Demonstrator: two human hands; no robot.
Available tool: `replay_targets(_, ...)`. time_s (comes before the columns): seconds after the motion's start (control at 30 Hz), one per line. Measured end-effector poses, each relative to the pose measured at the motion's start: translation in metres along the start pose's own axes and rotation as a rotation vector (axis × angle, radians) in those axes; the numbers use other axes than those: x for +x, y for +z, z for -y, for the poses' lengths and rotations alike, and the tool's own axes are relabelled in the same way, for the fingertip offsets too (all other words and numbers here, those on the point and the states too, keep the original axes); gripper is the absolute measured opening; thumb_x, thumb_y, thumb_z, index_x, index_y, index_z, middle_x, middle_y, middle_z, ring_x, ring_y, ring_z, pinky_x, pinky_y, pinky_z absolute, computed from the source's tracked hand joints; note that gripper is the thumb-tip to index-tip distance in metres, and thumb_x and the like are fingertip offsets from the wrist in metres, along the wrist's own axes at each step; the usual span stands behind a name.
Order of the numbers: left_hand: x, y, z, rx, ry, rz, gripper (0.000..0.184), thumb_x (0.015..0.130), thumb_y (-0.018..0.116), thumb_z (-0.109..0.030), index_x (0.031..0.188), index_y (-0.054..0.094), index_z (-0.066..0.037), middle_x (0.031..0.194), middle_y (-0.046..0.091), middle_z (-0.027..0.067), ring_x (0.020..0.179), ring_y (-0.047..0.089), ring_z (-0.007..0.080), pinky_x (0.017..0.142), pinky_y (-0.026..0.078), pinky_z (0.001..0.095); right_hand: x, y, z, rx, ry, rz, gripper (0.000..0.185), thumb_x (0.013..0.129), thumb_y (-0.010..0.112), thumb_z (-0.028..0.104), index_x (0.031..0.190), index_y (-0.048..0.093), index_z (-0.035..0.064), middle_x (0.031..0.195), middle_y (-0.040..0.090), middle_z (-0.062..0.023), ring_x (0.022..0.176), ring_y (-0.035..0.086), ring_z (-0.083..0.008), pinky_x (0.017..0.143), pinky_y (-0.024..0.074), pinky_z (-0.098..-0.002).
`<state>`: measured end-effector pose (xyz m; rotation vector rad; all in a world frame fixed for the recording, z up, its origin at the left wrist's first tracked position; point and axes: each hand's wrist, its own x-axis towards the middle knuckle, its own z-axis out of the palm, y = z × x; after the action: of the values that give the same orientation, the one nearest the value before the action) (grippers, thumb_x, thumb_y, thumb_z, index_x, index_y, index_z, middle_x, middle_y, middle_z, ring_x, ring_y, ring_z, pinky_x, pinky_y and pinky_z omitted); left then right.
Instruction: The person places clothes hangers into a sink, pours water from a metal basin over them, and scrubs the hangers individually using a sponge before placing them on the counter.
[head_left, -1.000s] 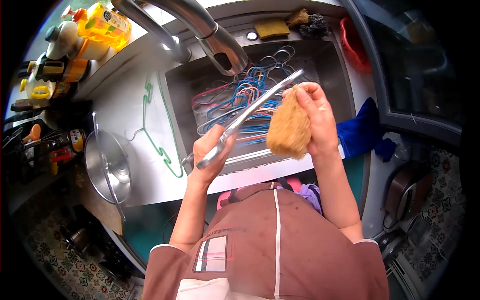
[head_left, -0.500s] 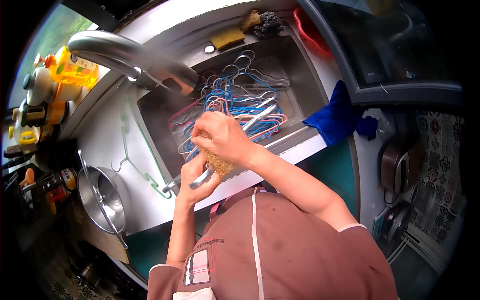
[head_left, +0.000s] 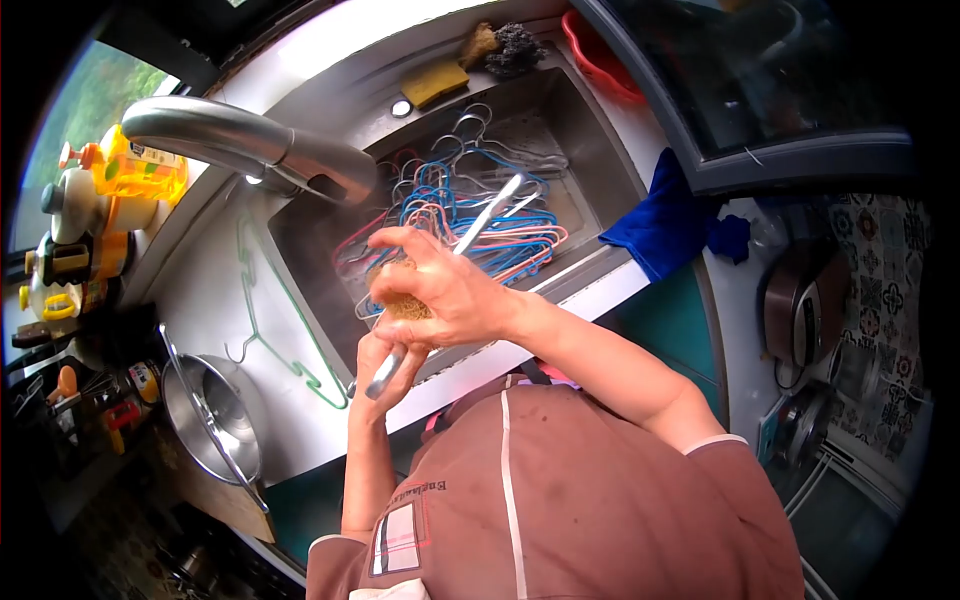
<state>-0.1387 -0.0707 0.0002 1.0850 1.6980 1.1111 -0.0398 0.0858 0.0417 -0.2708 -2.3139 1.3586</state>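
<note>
Treat the silver bar (head_left: 490, 213), aslant over the near edge of the sink (head_left: 575, 120), as stiff, probably light and slippery (judging by its shine), best held low, as in the wrapped left hand (head_left: 373, 362), below the springy-looking pad (head_left: 410, 306) pinched in the right hand (head_left: 465, 300).

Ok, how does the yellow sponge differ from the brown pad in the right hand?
The yellow sponge lies behind the sink; the brown pad is gripped in the right hand.
The sponge looks smoother; the pad looks coarse and fibrous.
The sponge shows almost whole; the pad is mostly hidden by the hand.
</note>
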Motion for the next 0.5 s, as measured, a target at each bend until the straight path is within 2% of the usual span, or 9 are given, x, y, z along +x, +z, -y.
replay_targets(0.07,0.006,-0.003,-0.020,0.042,-0.005,0.052,0.027,0.071,0.062,-0.014,0.094,0.055,-0.001,0.072,0.059,0.0130,0.064,0.060,0.0279,0.060,0.046,0.0322,-0.001,0.001,-0.007,0.062,0.180,0.081,0.029,0.076,0.066,0.033,0.084,0.061,0.0055,0.107,0.049,-0.0190,0.099,0.052,-0.0322,0.086,0.0422,-0.0385)
replay_targets(0.1,0.008,-0.003,-0.025,0.059,0.058,0.066,0.029,0.069,0.064,-0.016,0.093,0.056,-0.002,0.068,0.058,0.0124,0.062,0.060,0.0274,0.058,0.046,0.0318,-0.002,0.005,-0.011,-0.005,0.228,0.023,0.028,0.077,0.064,0.032,0.077,0.063,0.0043,0.100,0.053,-0.0170,0.089,0.057,-0.0289,0.081,0.0446,-0.0353)
replay_targets(0.17,0.008,-0.003,-0.026,0.266,-0.009,0.130,0.031,0.074,0.061,-0.021,0.095,0.058,0.001,0.077,0.061,0.0091,0.068,0.055,0.0158,0.063,0.044,0.0290,-0.003,0.009,-0.016,-0.032,0.329,0.159,0.029,0.076,0.065,0.033,0.079,0.064,0.0051,0.100,0.053,-0.0163,0.093,0.054,-0.0294,0.082,0.0434,-0.0376)
replay_targets(0.27,0.009,0.007,-0.010,0.094,0.023,-0.048,0.022,0.071,0.066,-0.015,0.087,0.056,-0.002,0.065,0.056,0.0124,0.057,0.057,0.0260,0.056,0.045,0.0318,-0.004,0.012,-0.014,-0.102,0.214,-0.033,0.030,0.075,0.066,0.035,0.084,0.063,0.0066,0.105,0.050,-0.0159,0.099,0.049,-0.0311,0.084,0.0419,-0.0401)
replay_targets(0.37,0.012,0.000,-0.006,0.168,0.099,-0.081,0.017,0.074,0.064,-0.012,0.083,0.055,-0.001,0.062,0.054,0.0088,0.054,0.054,0.0191,0.055,0.044,0.0295,-0.004,0.005,0.001,-0.232,0.059,-0.233,0.033,0.074,0.067,0.037,0.092,0.062,0.0095,0.112,0.046,-0.0155,0.103,0.045,-0.0332,0.086,0.0402,-0.0424)
replay_targets(0.4,0.013,0.001,-0.016,0.096,0.018,-0.111,0.017,0.075,0.064,-0.013,0.076,0.052,-0.001,0.060,0.050,0.0043,0.054,0.048,0.0115,0.052,0.041,0.0265,-0.007,0.000,0.005,-0.257,0.013,-0.218,0.038,0.073,0.068,0.038,0.096,0.059,0.0102,0.117,0.042,-0.0153,0.103,0.046,-0.0351,0.086,0.0403,-0.0425)
replay_targets(0.5,0.011,-0.009,-0.008,-0.086,-0.073,-0.073,0.021,0.074,0.065,-0.013,0.070,0.047,-0.002,0.060,0.047,0.0014,0.055,0.042,0.0077,0.050,0.038,0.0244,-0.011,0.004,-0.005,-0.168,-0.058,-0.130,0.041,0.073,0.067,0.041,0.098,0.059,0.0092,0.118,0.043,-0.0149,0.104,0.045,-0.0338,0.087,0.0400,-0.0430)
